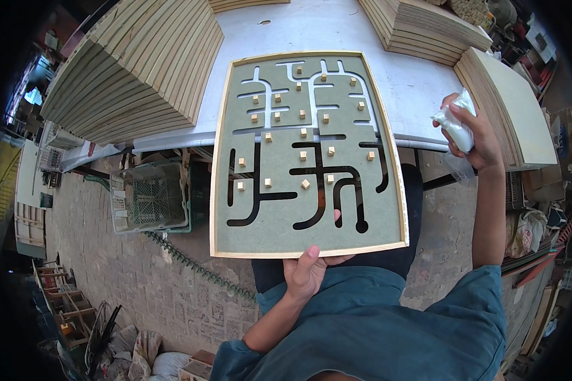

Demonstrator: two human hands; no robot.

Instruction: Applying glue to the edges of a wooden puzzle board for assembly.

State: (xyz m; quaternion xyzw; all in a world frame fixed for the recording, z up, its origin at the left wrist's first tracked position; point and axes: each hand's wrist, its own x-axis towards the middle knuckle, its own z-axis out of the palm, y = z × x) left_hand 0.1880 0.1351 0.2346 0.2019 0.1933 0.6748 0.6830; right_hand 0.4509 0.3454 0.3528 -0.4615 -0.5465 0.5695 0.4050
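My left hand [304,273] grips the near edge of a wooden-framed board [279,238], thumb on the frame and fingers underneath. A fingertip shows through one of its slots. The grey-green panel has branching, curved slots cut through it, and several small pale wooden cubes [303,155] sit spread over its face. Off to the right, my right hand [483,136] is raised, apart from the board. Its fingers are wrapped round a soft clear plastic bag [460,127] with white contents.
The white worktable [299,25] carries tall stacks of framed boards [140,63] at the left and more stacked boards [419,25] at the right. A plastic crate [149,197] stands left of the board, below table height. A green coiled hose [191,270] runs over the brick floor.
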